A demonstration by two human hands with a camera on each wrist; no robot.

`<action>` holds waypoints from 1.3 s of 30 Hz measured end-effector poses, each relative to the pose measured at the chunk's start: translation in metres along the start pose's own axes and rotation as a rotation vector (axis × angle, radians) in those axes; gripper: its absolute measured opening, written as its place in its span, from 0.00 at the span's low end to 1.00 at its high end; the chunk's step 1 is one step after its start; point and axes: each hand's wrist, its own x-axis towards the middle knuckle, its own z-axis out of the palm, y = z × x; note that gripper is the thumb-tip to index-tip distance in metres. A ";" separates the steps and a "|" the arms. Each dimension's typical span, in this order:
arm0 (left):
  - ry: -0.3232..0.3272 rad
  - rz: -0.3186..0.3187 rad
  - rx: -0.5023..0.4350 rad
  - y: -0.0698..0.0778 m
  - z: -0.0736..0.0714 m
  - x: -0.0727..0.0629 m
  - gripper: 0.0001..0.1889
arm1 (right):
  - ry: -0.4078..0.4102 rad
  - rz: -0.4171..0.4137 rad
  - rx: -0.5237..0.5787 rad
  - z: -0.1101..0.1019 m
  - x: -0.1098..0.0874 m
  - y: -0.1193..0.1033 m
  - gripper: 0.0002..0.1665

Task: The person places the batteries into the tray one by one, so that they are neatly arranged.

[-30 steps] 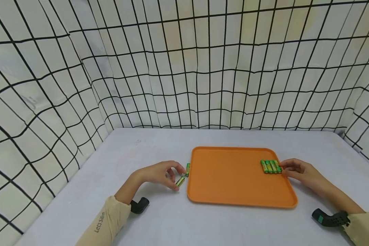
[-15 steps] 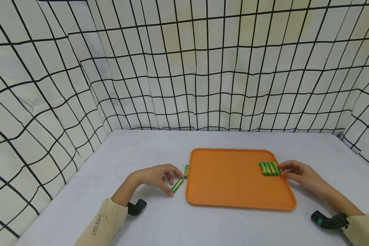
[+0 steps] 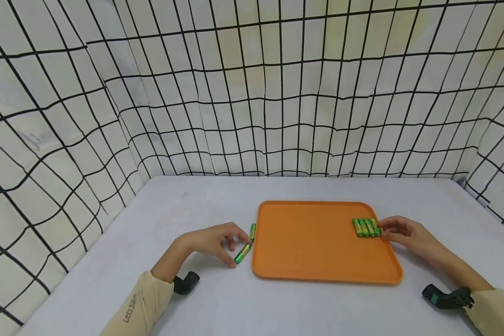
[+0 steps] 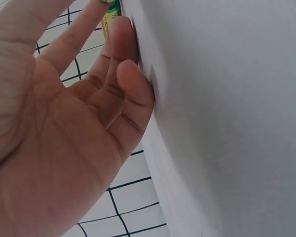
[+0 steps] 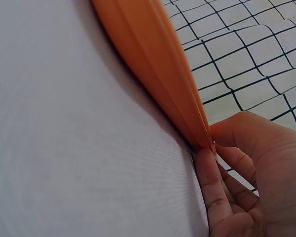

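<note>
In the head view, my left hand (image 3: pixel 213 240) pinches a green-and-yellow battery (image 3: pixel 242 253) by its two ends, between thumb and index finger, left of the orange tray (image 3: pixel 311 245). Another battery (image 3: pixel 253 232) lies against the tray's left rim, just beyond that hand. Several matching batteries (image 3: pixel 366 227) lie side by side in a row inside the tray at its right. My right hand (image 3: pixel 413 235) grips the tray's right rim beside this row; the right wrist view shows thumb and fingers around the orange edge (image 5: pixel 158 64). Part of a battery (image 4: pixel 111 19) shows past the left fingers.
A white-covered table (image 3: pixel 206 196) extends around the tray. White walls with black netting (image 3: pixel 294 107) stand behind it and at both sides. Black wrist devices (image 3: pixel 186 283) are worn at both sleeves.
My left hand has drawn the pinched battery slightly nearer to me, and more of the battery shows between the fingers. My right hand stays at the tray's rim.
</note>
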 end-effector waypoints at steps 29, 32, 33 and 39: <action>0.038 0.018 0.009 -0.001 0.003 0.003 0.26 | -0.015 -0.008 0.025 0.000 -0.001 -0.001 0.24; 0.043 0.041 0.009 0.000 0.002 0.004 0.26 | -0.014 0.003 0.019 0.000 0.000 -0.002 0.24; 0.045 0.049 0.009 0.000 0.002 0.004 0.26 | -0.013 0.007 0.019 0.000 0.000 -0.002 0.24; 0.077 0.096 0.009 0.001 0.001 0.005 0.26 | -0.006 0.030 0.020 0.000 0.001 -0.002 0.25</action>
